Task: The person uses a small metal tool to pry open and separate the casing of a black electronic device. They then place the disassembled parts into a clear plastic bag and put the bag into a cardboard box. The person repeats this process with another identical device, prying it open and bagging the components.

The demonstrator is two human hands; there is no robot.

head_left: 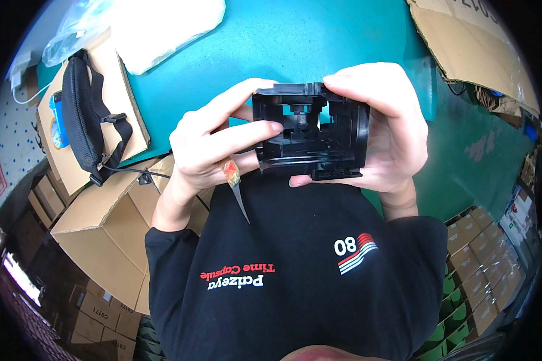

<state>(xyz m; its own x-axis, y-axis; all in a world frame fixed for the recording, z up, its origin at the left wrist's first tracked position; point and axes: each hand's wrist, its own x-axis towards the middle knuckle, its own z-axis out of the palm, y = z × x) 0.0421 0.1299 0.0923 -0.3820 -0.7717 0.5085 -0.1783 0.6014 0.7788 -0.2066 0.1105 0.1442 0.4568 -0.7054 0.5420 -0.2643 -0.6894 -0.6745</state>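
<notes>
Both hands hold a black moulded plastic housing point(310, 132), an open box-like part with ribs and slots inside, up in front of my chest. My left hand point(214, 141) grips its left side with thumb and fingers, and also keeps a small thin blade with a taped orange handle point(235, 183) tucked under the fingers, its point aimed down. My right hand point(382, 120) wraps the right side and top of the housing, thumb underneath.
A teal table point(295, 42) lies beyond the hands. A black strap bag point(81, 117) rests on an open cardboard box point(102, 222) at left. Clear plastic bags point(156, 27) lie at upper left, flattened cardboard point(470, 48) at upper right, stacked small boxes point(482, 265) at lower right.
</notes>
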